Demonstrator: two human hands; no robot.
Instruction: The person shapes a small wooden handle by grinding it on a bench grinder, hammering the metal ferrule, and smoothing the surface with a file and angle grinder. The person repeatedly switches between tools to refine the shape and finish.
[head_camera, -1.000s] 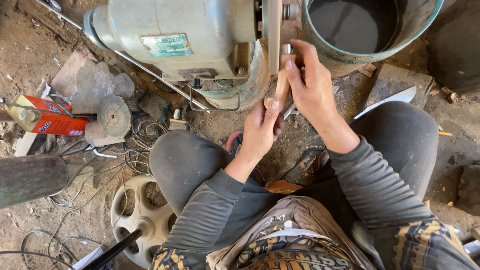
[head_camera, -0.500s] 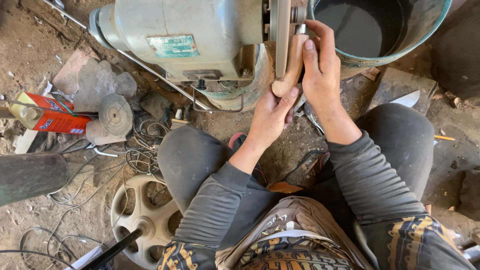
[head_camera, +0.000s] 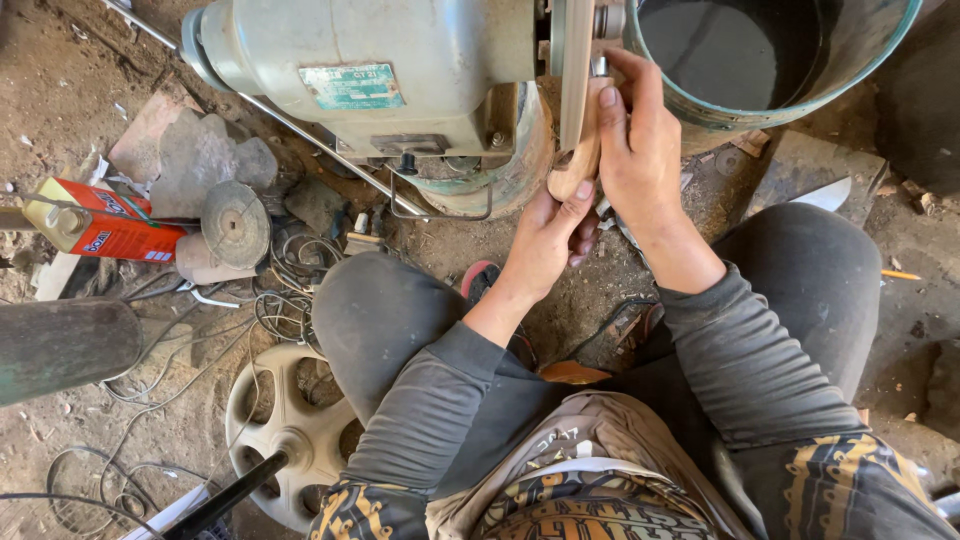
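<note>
Seen from the head camera, both hands grip a small wooden piece (head_camera: 578, 158) and press it against the edge of the grinding wheel (head_camera: 574, 60) of a pale green bench grinder (head_camera: 370, 70). The left hand (head_camera: 545, 245) is closed around the lower end of the piece, thumb on top. The right hand (head_camera: 640, 150) is curled over its upper part, fingers lying along the wood beside the wheel. A round bucket of dark liquid (head_camera: 760, 55) stands just right of the wheel. On the dirt floor to the left lie a red carton (head_camera: 105, 228), a worn abrasive disc (head_camera: 236, 222), loose wire (head_camera: 285, 290) and a white hubcap (head_camera: 285, 430).
</note>
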